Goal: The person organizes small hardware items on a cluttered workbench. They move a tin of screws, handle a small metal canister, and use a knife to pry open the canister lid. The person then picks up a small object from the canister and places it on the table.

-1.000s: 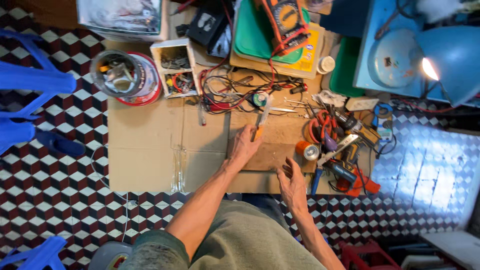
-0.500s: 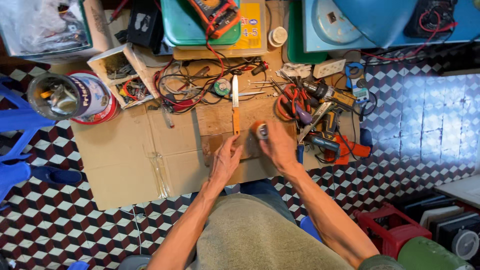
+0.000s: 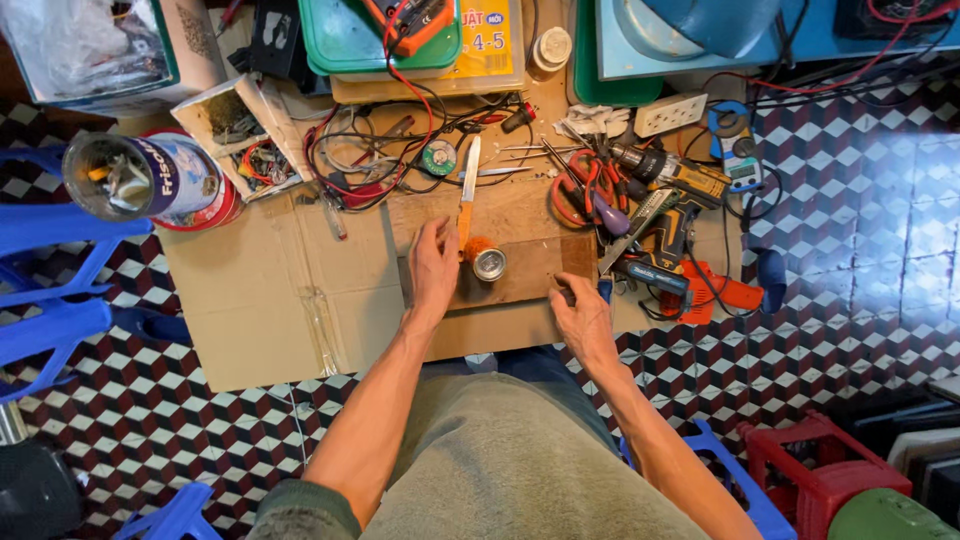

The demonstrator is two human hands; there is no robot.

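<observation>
Whereas half a second ago both hands were closed in on the small orange-and-silver can, they are now seen drawn apart; the wooden board [image 3: 530,272] lies flat on the cardboard sheet [image 3: 250,300]; the left hand [image 3: 434,268] is laid palm-down on the board's left end, fingers [image 3: 440,232] spread, nothing gripped; the right hand [image 3: 583,315] rests at the board's lower right edge, fingers curled, contents not discernible; the can [image 3: 487,262] stands released, just right of the left fingertips, apart from the right hand; the orange-handled knife [image 3: 466,195] lies just above it.
</observation>
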